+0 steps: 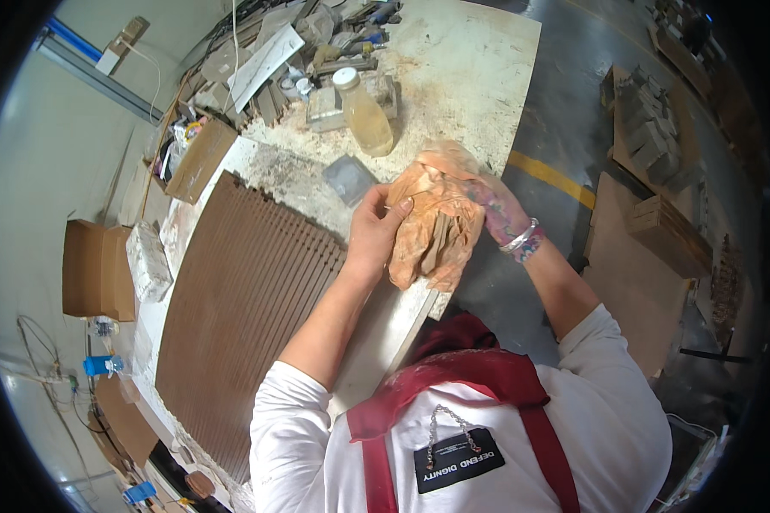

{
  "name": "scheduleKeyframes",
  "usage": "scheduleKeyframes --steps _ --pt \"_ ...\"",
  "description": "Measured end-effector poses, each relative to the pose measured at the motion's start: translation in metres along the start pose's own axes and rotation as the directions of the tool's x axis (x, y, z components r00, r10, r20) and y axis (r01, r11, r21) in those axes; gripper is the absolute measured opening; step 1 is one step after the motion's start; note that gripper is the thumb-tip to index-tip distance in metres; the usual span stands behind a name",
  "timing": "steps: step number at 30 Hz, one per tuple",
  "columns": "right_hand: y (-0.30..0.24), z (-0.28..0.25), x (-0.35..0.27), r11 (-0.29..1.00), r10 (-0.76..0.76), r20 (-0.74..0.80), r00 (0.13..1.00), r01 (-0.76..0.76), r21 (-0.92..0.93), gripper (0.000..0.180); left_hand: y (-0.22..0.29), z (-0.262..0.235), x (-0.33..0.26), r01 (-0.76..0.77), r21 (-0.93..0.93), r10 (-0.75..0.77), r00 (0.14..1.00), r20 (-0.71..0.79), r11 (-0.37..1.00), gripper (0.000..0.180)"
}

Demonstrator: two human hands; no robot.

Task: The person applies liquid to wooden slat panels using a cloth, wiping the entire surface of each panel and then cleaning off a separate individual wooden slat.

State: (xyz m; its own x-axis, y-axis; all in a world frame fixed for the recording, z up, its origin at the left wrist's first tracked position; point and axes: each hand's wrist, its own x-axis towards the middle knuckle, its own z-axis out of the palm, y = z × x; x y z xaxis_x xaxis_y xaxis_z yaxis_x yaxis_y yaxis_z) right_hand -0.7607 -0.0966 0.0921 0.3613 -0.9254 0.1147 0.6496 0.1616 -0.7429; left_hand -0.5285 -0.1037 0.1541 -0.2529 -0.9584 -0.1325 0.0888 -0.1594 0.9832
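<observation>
Bottle (368, 121) just beyond crumpled orange cloth (415, 231), brown strips (239, 316) leftward; left hand (376, 229) pinching cloth, right hand (503, 215) grip hidden.

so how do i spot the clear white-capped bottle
On the pale workbench, find the crumpled orange material near its edge. Just beyond, slightly left, is the clear, white-capped bottle. Its tall shape and yellowish liquid set it apart from the squat grey object beside it.

A head-worn fisheye camera looked steeply down, at close range, over the worktop (470, 68) and adjoining floor (565, 111).
</observation>
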Motion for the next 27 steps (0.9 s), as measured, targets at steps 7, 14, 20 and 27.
scheduleKeyframes --steps 7,14,20,27 --pt "0.039 -0.013 -0.01 0.956 0.168 -0.277 0.946 -0.089 0.279 0.058 0.002 0.017 0.048 -0.059 0.273 0.043 0.997 0.065 0.96 0.039" --pt "0.021 -0.035 0.009 0.882 -0.118 -0.48 0.869 0.314 0.351 0.063 0.0 -0.063 0.135 -0.128 0.593 0.26 0.955 -0.142 0.795 0.09" --pt "0.028 -0.063 -0.003 0.836 0.043 -0.42 0.906 0.197 0.512 0.047 -0.034 -0.049 0.203 -0.223 0.388 0.29 0.95 -0.121 0.894 0.086" --pt "-0.009 -0.038 -0.014 0.904 -0.012 -0.544 0.839 0.242 0.353 0.042 -0.01 -0.004 0.159 -0.557 0.825 0.441 0.768 0.465 0.099 0.068"
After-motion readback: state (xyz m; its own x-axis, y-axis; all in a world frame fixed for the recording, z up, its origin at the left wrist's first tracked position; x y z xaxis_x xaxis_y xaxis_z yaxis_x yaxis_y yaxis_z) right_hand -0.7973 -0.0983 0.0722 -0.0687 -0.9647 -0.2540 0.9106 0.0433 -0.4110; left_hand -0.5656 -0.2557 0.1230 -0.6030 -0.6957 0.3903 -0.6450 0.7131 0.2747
